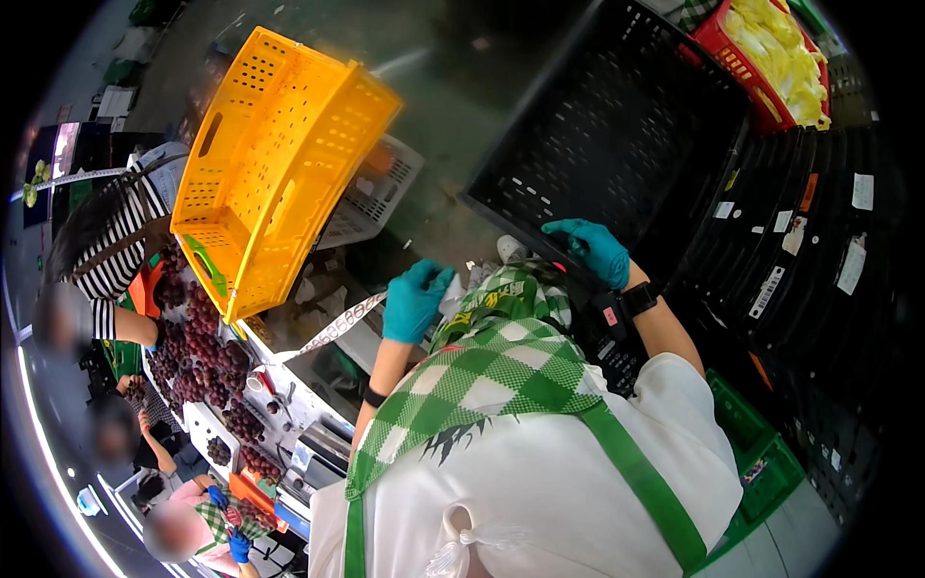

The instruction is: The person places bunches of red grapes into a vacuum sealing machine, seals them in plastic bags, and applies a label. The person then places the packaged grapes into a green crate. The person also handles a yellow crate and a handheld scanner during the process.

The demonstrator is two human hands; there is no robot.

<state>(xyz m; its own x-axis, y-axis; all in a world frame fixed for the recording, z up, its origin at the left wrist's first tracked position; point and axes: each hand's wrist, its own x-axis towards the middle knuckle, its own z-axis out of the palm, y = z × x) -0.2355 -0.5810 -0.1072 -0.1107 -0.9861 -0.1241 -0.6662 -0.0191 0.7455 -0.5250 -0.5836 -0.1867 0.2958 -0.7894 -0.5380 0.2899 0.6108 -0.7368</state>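
My left hand (413,302), in a teal glove, has its fingers closed at the end of a printed paper strip (347,318). This strip slants up from the edge of the table on the left. A crumpled white piece (451,298) shows at the fingertips, beside my green checked apron (498,354). At the near rim of a large black plastic crate (578,137) is my right hand (596,251), also gloved, with its fingers bent over that rim. Whether they grip it is hard to tell. Perforations cover the crate, and no goods show inside.
A yellow crate (289,166) stands tilted at the left above a grey crate (386,191). Grapes (206,347) cover the table, with several people beyond. Stacked black crates (809,238) line the right, below a red basket (759,94) of leafy vegetables. Behind me is a green crate (766,469).
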